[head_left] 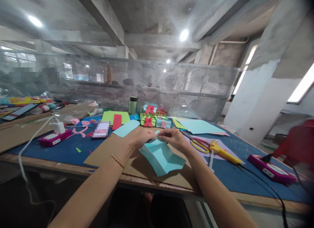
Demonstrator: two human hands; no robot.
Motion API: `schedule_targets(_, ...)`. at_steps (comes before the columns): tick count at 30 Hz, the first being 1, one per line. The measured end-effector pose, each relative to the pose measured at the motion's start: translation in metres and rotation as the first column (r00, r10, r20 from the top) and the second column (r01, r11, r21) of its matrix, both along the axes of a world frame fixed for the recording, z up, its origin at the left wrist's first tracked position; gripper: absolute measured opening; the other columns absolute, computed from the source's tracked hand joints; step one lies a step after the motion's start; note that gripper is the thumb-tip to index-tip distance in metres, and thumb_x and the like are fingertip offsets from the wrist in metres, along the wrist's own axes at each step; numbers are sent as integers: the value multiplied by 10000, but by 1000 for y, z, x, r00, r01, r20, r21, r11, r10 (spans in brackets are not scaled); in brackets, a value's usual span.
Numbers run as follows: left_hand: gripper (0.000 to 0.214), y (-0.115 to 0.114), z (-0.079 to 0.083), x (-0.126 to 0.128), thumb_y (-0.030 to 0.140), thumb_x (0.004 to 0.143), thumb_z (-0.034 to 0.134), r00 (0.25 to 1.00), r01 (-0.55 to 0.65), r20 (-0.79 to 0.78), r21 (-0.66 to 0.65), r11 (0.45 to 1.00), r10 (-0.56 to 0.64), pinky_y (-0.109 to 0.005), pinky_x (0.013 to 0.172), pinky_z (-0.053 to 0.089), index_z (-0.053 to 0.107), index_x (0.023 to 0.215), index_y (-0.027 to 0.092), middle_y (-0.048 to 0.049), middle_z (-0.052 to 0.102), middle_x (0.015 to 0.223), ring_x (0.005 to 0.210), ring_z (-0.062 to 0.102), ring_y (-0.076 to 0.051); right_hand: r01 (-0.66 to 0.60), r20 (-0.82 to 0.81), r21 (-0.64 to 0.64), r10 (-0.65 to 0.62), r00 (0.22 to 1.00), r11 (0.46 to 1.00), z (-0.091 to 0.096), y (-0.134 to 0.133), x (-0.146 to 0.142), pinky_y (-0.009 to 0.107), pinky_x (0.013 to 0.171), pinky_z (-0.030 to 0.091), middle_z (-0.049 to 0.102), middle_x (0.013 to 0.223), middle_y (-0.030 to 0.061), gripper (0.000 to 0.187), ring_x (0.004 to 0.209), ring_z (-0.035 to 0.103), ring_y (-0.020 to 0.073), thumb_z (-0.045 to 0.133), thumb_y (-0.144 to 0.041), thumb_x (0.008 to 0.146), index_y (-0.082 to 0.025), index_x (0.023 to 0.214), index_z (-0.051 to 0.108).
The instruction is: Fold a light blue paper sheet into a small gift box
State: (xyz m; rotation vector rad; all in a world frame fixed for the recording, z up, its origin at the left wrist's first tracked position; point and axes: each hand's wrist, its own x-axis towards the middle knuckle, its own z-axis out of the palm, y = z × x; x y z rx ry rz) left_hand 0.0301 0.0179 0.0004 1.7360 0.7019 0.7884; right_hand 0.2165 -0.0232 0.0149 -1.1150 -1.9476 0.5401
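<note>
A light-blue sheet of folded paper (pixel 163 156) stands partly shaped over a brown cardboard sheet (pixel 132 169), its near flaps spread apart. At its far edge, my left hand (pixel 144 136) pinches the paper from the left, a gold bead bracelet on the wrist. My right hand (pixel 173 137) pinches the same far edge from the right, fingertips close to the left hand's. Just beyond the hands sit small paper boxes with bows (pixel 148 119), green and blue, stacked together. To the right of my right hand lie scissors (pixel 198 145) and a yellow glue gun (pixel 224 152).
Green paper (pixel 115 116), a red strip (pixel 117 122) and a blue strip (pixel 127 128) lie at the back left. Blue sheets (pixel 201 126) lie at the back right. Purple power strips stand left (pixel 55 138) and right (pixel 271 169), with trailing cords. A green bottle (pixel 132 106) stands behind.
</note>
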Motion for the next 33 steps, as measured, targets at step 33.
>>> schedule_targets(33, 271, 14, -10, -1, 294, 618, 624, 1000, 19, 9, -20, 1000, -18, -258, 447, 126, 427, 469, 182, 73, 301, 438, 438, 228, -64, -16, 117, 113, 3, 993, 993, 2, -5, -3, 270, 684, 498, 745, 788, 27, 121, 712, 645, 160, 639, -214, 784, -204, 800, 759)
